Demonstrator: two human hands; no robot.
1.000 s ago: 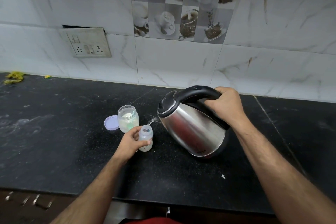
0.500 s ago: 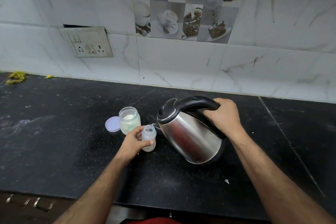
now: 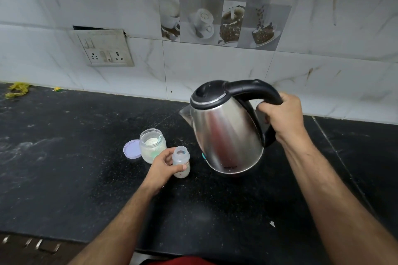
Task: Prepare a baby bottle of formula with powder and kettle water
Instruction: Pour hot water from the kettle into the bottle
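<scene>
1. The counter [image 3: 64, 168], black and speckled, carries everything.
2. The kettle [image 3: 224, 133] hangs nearly upright above it, spout well clear of the bottle; the right hand [image 3: 282, 118] has its grip wrapped round the black handle.
3. The powder jar [image 3: 152, 145] stands open beside its lilac lid [image 3: 131, 149], within easy reach.
4. The baby bottle [image 3: 181, 161] stands uncapped on the counter; the left hand [image 3: 162, 166] has its grip round it, likely steadying it against tipping.
</scene>
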